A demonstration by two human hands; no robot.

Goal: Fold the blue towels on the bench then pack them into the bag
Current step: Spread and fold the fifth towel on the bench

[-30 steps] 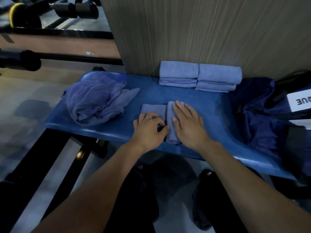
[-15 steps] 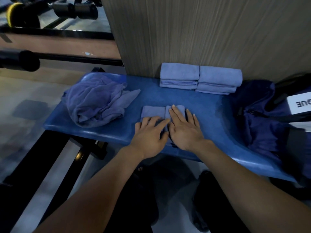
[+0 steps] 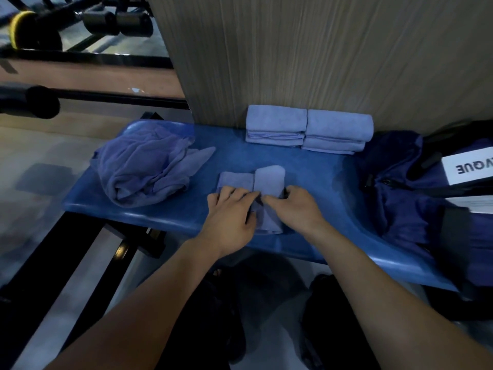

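On the blue bench (image 3: 306, 182), the dark bag (image 3: 416, 198) sags at three o'clock, contents hidden. I see my left hand (image 3: 229, 222) and right hand (image 3: 298, 209) pinching the half-folded towel (image 3: 268, 182) at centre.

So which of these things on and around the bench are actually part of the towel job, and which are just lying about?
Part of the job:
- half-folded towel, under the left hand and right hand
- folded towels by the wall
- crumpled towels waiting
- dark blue bag
- blue bench

Just lying about:
- black bars
- gym equipment
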